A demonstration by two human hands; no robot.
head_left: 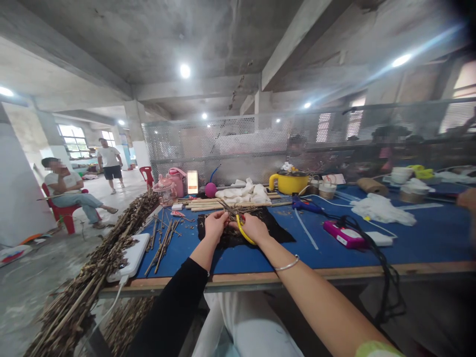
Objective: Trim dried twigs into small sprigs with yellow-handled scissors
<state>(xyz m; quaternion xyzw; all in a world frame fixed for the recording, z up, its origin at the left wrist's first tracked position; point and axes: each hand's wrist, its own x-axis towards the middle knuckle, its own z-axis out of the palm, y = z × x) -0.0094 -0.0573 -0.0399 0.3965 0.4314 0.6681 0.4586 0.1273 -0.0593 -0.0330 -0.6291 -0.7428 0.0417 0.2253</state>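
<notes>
In my right hand (253,228) is a pair of scissors with yellow handles (242,230), the blades pointing up and left. My left hand (216,224) is beside it with thumb and fingers pinched together at the blades; what they hold is too small to name. Under both hands lies a black cloth (277,225) with dry plant bits (245,210) on it. Left of the cloth, several cut dry stalks (165,245) rest on the blue table top (230,267).
A long bundle of dried stalks (92,258) runs along the left edge beside a white power bank (130,255). Behind my hands are pale sticks (203,204), white cloth (247,192) and a yellow pot (293,183). A glue gun (307,204), purple device (344,234) and cables lie right. Two people are far left.
</notes>
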